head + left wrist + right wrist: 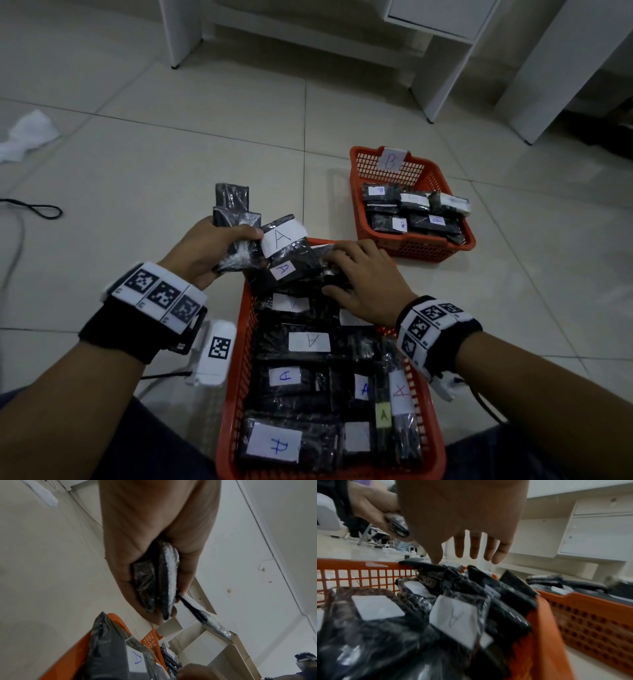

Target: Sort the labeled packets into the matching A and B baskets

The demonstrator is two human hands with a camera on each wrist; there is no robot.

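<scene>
My left hand (239, 240) grips a bundle of black packets (233, 209) just beyond the far left corner of the near orange basket (236, 377). One of them shows a white A label (282, 236). In the left wrist view the fingers (120, 577) curl round the packets (168, 577). My right hand (332, 272) lies on the packets at the near basket's far end, fingers straight (474, 547), thumb touching a black packet (421, 564) on the rim. The near basket is full of A-labeled packets (310, 342). The B basket (442, 253) at the far right holds several B packets (414, 202).
A white device with a black-and-white marker (215, 353) and its cable lie on the floor left of the near basket. White furniture legs (178, 34) stand at the back. A white cloth (27, 133) and a black cord (41, 209) lie far left on the tiles.
</scene>
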